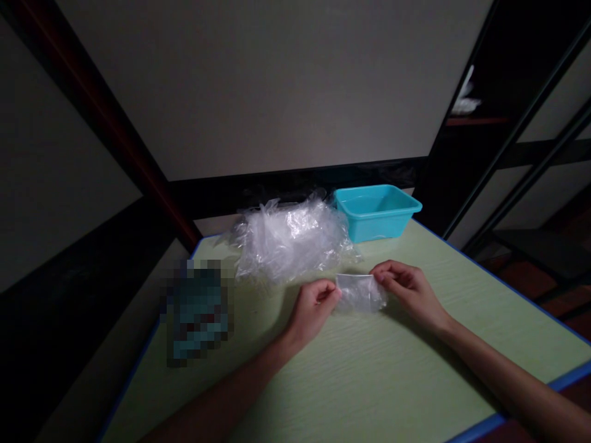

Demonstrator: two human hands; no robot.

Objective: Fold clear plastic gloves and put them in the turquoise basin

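Note:
A small clear plastic bag (pixel 357 294) is stretched between my two hands, just above the table. My left hand (pixel 311 307) pinches its left edge between thumb and fingers. At the upper right corner my right hand (pixel 410 288) pinches it the same way. The bag's top edge shows as a thin, bright, nearly straight line. Beyond my hands lies a large heap of clear plastic bags (pixel 295 237), crumpled and shiny. Whether the small bag holds anything, I cannot tell.
A turquoise plastic basin (pixel 378 226) stands at the back right, beside the heap. On the left of the pale green table (pixel 369 381) lies a pixelated teal item (pixel 198 314). A wall panel (pixel 286 92) rises behind the table, which has a blue edge.

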